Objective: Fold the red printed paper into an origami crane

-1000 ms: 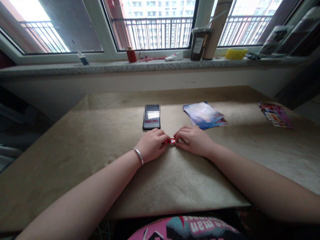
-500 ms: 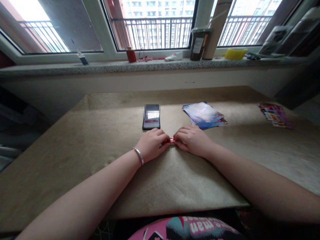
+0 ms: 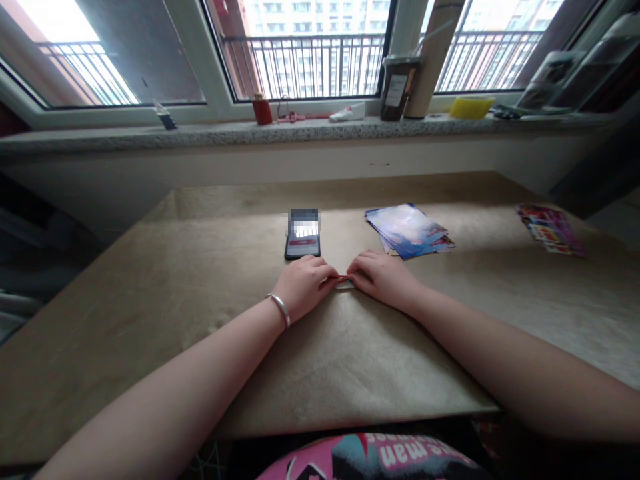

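Between my hands, low on the tabletop, is a small narrow piece of red-and-white folded paper (image 3: 345, 283). Most of it is covered by my fingers; a thin red edge and a pale strip below it show. My left hand (image 3: 305, 283), with a silver bangle at the wrist, pinches its left end. At the right end, the fingers of my right hand (image 3: 383, 277) are closed on it too. A phone (image 3: 303, 247) lies just beyond my left hand, its screen lit and partly blurred out. Beyond my right hand is a stack of blue-purple printed sheets (image 3: 407, 230).
The brown-covered table (image 3: 200, 267) reaches to the wall under the window. Colourful printed pieces (image 3: 550, 230) lie at the far right. On the stone sill (image 3: 220, 137) stand a red thread spool (image 3: 261, 110), a dark lidded container (image 3: 399, 90) and a yellow tape roll (image 3: 471, 107).
The red face of the paper between my fingers has tipped out of sight, leaving a thin red edge and a pale strip. Both hands have shifted only slightly.
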{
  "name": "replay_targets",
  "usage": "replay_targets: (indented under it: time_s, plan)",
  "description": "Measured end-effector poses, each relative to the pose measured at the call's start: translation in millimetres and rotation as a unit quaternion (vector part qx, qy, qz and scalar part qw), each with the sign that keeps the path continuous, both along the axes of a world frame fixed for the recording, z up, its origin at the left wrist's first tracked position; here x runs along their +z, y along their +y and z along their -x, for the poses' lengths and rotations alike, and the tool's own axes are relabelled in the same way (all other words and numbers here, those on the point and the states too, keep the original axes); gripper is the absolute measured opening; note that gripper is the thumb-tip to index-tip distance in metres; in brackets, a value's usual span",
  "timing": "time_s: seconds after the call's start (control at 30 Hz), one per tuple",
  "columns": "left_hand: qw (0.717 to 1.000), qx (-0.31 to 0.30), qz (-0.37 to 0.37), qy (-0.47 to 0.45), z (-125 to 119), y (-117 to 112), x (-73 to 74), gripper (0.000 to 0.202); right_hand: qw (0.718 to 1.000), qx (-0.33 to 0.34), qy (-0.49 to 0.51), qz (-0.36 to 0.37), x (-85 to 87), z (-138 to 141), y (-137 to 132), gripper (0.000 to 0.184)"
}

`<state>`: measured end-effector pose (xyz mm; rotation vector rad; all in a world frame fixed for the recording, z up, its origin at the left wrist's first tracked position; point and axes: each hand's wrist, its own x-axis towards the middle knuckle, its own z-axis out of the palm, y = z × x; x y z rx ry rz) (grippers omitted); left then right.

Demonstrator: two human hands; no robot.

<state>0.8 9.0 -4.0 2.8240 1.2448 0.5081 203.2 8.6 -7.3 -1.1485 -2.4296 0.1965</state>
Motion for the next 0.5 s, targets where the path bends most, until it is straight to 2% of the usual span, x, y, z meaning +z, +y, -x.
replay_targets:
  time_s: [0.13, 0.27, 0.5]
  plan:
    - [0.999, 0.013, 0.02, -0.025, -0.7, 1.5, -1.7, 0.012, 1.0, -0.006, 0.027, 0.014, -1.7, 0.5, 0.9, 0.007]
    - [0.998, 0.017, 0.036, -0.044, -1.9, 1.7, -2.2, 0.016, 1.0, -0.002, 0.031, 0.003, -3.9, 0.9, 2.1, 0.009]
    - [0.998, 0.018, 0.029, -0.049, 0.0, 2.4, -4.3, 0.011, 1.0, -0.015, 0.021, 0.006, -5.7, -3.2, 1.1, 0.016]
